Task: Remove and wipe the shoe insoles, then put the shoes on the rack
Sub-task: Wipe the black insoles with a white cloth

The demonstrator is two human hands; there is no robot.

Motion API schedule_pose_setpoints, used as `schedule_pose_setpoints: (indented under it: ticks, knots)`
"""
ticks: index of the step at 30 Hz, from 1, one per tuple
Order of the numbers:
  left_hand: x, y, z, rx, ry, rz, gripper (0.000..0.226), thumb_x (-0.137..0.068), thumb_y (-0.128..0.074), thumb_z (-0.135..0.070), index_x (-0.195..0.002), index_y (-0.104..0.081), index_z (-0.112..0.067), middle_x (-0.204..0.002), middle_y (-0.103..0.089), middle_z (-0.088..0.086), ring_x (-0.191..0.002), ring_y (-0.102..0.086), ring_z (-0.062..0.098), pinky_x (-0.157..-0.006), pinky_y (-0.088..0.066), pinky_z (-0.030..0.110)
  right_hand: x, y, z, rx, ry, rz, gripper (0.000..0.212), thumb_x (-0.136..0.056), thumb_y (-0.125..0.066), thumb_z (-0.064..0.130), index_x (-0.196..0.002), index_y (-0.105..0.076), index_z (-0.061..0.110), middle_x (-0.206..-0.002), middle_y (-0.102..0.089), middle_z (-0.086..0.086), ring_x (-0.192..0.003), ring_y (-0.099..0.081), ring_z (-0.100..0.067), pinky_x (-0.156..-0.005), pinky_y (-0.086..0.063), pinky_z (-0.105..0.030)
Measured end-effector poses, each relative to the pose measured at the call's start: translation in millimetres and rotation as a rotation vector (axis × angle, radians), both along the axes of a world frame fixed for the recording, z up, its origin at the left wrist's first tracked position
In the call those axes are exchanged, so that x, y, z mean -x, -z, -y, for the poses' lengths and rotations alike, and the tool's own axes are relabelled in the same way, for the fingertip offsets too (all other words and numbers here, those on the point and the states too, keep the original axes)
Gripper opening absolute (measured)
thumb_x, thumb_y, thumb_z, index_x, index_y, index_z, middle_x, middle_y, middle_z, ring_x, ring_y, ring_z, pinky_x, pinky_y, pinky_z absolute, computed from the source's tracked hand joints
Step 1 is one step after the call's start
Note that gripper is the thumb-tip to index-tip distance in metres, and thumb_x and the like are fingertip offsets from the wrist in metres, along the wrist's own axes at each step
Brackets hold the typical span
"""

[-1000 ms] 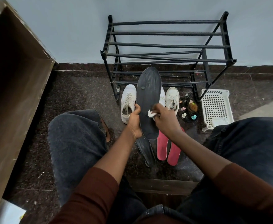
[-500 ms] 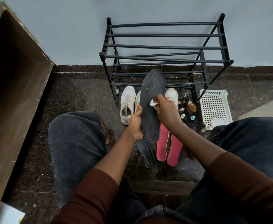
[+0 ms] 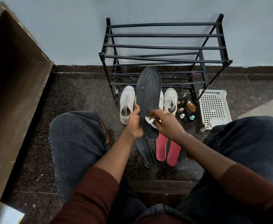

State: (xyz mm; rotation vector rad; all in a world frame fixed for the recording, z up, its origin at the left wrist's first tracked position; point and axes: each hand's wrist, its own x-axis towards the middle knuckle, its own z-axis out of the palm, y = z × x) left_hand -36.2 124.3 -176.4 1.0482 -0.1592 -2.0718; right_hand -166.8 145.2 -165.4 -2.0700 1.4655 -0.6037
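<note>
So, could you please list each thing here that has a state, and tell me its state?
Black insole: held upright, being wiped.
Left hand: grips the insole's edge.
Right hand: pinches a white wipe against the insole.
Second black insole: lying on the floor.
Red insoles: lying side by side on the floor.
White shoes: on the floor, not racked.
Shoe rack: standing, no shoes on it.
White basket: on the floor.

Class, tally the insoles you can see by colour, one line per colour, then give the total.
Black insoles: 2, one held, one on the floor
Red insoles: 2
Total: 4
</note>
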Motion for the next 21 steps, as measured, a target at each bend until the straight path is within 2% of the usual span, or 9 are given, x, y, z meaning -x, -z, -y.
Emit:
schedule_pose_setpoints:
  ticks: [5, 11, 14, 16, 18, 21]
  knots:
    - [1, -2, 2, 0.022, 0.053, 0.031, 0.080, -0.098, -0.016, -0.058, -0.081, -0.079, -0.012, -0.091, -0.074, 0.009, -0.082, -0.071, 0.021, -0.087, -0.049, 0.037, 2, -10, 20, 0.070, 0.092, -0.033, 0.028, -0.086, -0.053, 0.007, -0.114, -0.053, 0.006, -0.098, -0.063, -0.019, -0.089, -0.061, -0.038, -0.074, -0.049, -0.047]
    - [8, 5, -7, 0.000, 0.152, 0.092, 0.073, -0.095, -0.024, -0.062, -0.085, -0.079, -0.015, -0.094, -0.073, 0.010, -0.085, -0.069, 0.025, -0.092, -0.047, 0.040, -1, -17, 33, 0.096, 0.348, 0.012, 0.025, -0.085, -0.050, 0.001, -0.109, -0.052, 0.001, -0.098, -0.067, -0.018, -0.092, -0.060, -0.038, -0.075, -0.047, -0.042]
    - [8, 7, -6, 0.011, 0.134, 0.101, 0.072, -0.095, -0.023, -0.061, -0.087, -0.079, -0.016, -0.095, -0.073, 0.010, -0.087, -0.070, 0.023, -0.091, -0.048, 0.038, -6, -13, 19, 0.060, 0.305, 0.043, 0.025, -0.085, -0.054, 0.004, -0.110, -0.052, 0.005, -0.099, -0.069, -0.013, -0.091, -0.063, -0.033, -0.077, -0.048, -0.040]
    - [5, 9, -4, 0.017, 0.115, 0.066, 0.079, -0.091, -0.020, -0.069, -0.103, -0.074, -0.012, -0.106, -0.069, 0.015, -0.096, -0.068, 0.026, -0.093, -0.048, 0.038, -12, -11, 0, 0.028, 0.184, 0.058, 0.029, -0.085, -0.056, 0.006, -0.114, -0.052, 0.008, -0.098, -0.067, -0.014, -0.089, -0.063, -0.031, -0.079, -0.049, -0.041]
    - [2, 10, -2, 0.014, 0.075, 0.046, 0.091, -0.087, -0.018, -0.076, -0.126, -0.060, -0.006, -0.127, -0.058, 0.020, -0.112, -0.060, 0.029, -0.098, -0.047, 0.038, -17, -11, -19, 0.026, 0.069, 0.063, 0.031, -0.085, -0.055, 0.004, -0.115, -0.053, 0.006, -0.096, -0.064, -0.017, -0.088, -0.061, -0.032, -0.078, -0.048, -0.038]
    - [3, 13, 0, 0.018, 0.052, 0.034, 0.100, -0.082, -0.019, -0.081, -0.138, -0.046, -0.003, -0.142, -0.044, 0.022, -0.127, -0.048, 0.033, -0.108, -0.038, 0.041, -17, -12, -25, 0.046, 0.010, 0.037, 0.028, -0.086, -0.054, 0.003, -0.114, -0.054, 0.002, -0.093, -0.061, -0.019, -0.085, -0.058, -0.033, -0.073, -0.044, -0.037]
